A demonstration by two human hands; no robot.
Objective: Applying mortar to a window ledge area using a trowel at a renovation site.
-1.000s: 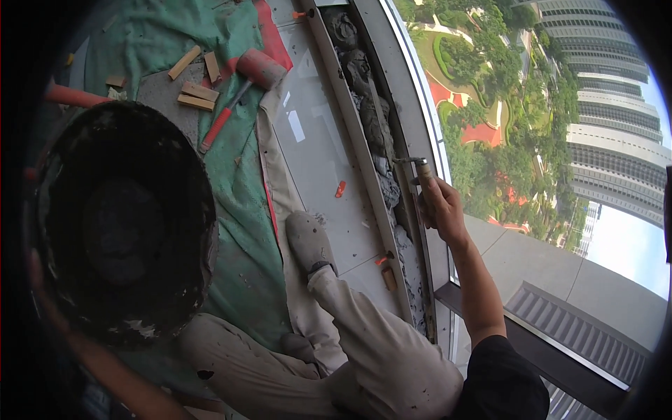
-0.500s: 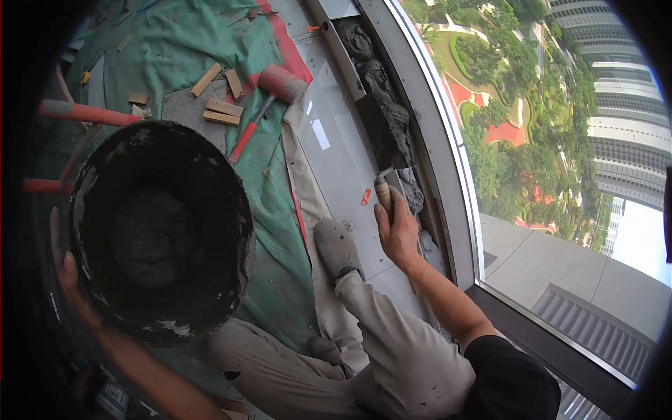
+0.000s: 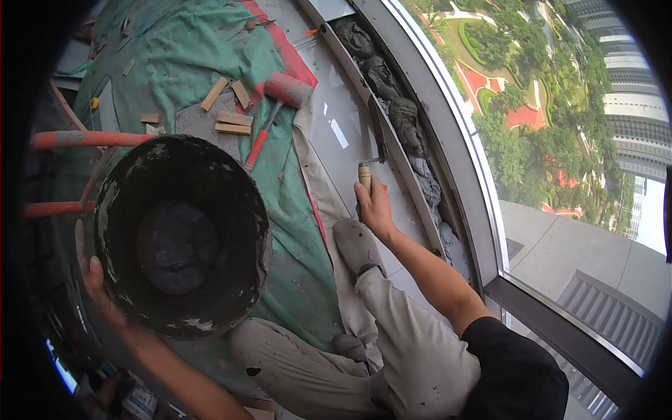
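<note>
My right hand (image 3: 374,208) is closed round the wooden handle of a trowel (image 3: 376,133). The trowel's dark blade appears nearly edge-on, just left of a long narrow strip (image 3: 353,66). Behind that strip, lumpy grey mortar (image 3: 404,122) lies in a channel along the window frame. On the left stands a big black bucket (image 3: 115,280), its rim smeared with dried grey and its mouth facing me. Wet grey mortar (image 3: 178,245) sits at its bottom. Against the bucket's outer left side rests my left hand (image 3: 92,269), fingers stretched out flat and partly in shadow.
A red-headed mallet (image 3: 287,89) and several wood blocks (image 3: 234,119) lie on a green sheet (image 3: 161,91) beyond the bucket. Red bars (image 3: 84,139) stick out at the left. Pale floor tiles (image 3: 343,126) border the sheet. A large window (image 3: 560,140) runs along the right.
My right hand has drawn the trowel left, off the mortar channel and over the tiles, turning its blade edge-on. The view has shifted slightly. My left hand stays at the bucket.
</note>
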